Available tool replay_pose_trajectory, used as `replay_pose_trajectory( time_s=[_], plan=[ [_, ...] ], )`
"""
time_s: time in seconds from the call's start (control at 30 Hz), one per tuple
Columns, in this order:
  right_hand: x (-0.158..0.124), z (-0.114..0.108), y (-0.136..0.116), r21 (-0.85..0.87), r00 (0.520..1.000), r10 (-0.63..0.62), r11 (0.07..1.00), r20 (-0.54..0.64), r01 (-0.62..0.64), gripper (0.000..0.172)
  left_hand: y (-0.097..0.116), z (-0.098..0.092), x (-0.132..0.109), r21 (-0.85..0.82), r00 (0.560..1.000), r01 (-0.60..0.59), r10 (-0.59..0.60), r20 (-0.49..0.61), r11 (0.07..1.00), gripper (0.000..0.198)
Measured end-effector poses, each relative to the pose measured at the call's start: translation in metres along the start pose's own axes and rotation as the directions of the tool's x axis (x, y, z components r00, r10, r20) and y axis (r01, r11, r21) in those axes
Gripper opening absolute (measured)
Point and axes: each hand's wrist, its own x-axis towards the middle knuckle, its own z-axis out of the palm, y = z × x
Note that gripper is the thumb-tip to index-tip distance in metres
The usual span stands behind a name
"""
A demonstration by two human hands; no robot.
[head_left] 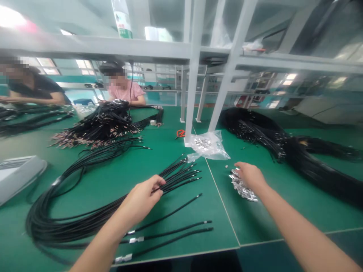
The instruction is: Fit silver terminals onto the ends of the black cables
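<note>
My left hand (143, 200) pinches a bundle of thin black cables (181, 175) that fans out toward the right on the green table (176, 147). The rest of that bundle loops in a big coil (53, 211) at the left. Three loose cables (176, 226) lie nearer the table's front edge, some with metal terminals (136, 239) on their ends. My right hand (249, 175) rests palm-down on a small heap of shiny metal terminals (242, 189), its fingers in among them.
A clear plastic bag of terminals (208, 145) lies by a white frame post (193, 75). Large piles of black cables sit at back left (99, 124) and at right (283, 147). Orange-handled scissors (180, 133), a grey tray (17, 175). Two people sit across the table.
</note>
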Motion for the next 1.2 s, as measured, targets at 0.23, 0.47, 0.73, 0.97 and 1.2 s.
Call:
replay_pose_trajectory(
  time_s=[0.23, 0.47, 0.73, 0.97, 1.2],
  plan=[
    [-0.022, -0.029, -0.019, 0.512, 0.996, 0.086, 0.855, 0.017, -0.082, 0.017, 0.041, 0.019, 0.006, 0.023, 0.991, -0.127, 0.126, 0.041, 0.992, 0.027],
    [-0.081, -0.014, -0.065, 0.901, 0.958, -0.023, 0.348, 0.285, -0.26, 0.038, 0.036, 0.038, 0.014, 0.187, 0.993, -0.006, 0.028, -0.112, 0.982, 0.047],
    [-0.1, -0.012, -0.081, 0.875, 0.877, -0.163, -0.112, 0.452, -0.472, 0.019, 0.038, 0.027, 0.02, -0.333, 0.973, -0.222, 0.228, -0.021, 0.916, 0.019],
    [-0.119, -0.014, -0.096, 0.925, 0.92, -0.119, -0.036, 0.373, -0.379, 0.018, 0.066, 0.043, -0.015, -0.061, 0.927, -0.373, 0.369, -0.067, 0.926, 0.025],
    [-0.125, -0.02, -0.094, 0.928, 0.924, -0.139, -0.061, 0.357, -0.368, 0.015, 0.065, 0.065, -0.024, 0.162, 0.933, -0.356, 0.361, -0.002, 0.921, 0.033]
  ],
)
